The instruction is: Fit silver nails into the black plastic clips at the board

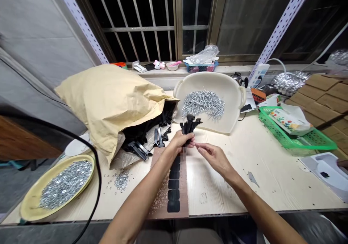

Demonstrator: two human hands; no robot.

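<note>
My left hand (182, 139) is closed around a bundle of black plastic parts (190, 123), which stick up above the fist. Close beside it, my right hand (214, 156) has thumb and index finger pinched together, their tips by the bundle's lower end. Whatever sits in that pinch is too small to make out. Under my hands lies a brown board (182, 204) with a row of black rounded-square pads (174, 184). To the left, a large paper sack (108, 95) lies on its side, with loose black parts (138, 150) spilling from its mouth.
Behind my hands a cream basin (232, 92) holds a heap of screws or nails (203, 102). A yellow dish (27, 204) of metal washers (66, 182) stands at left, more washers (121, 180) scattered nearby. A black cable (99, 171) hangs in front. Right are a green basket (320, 142) and cardboard boxes (315, 95).
</note>
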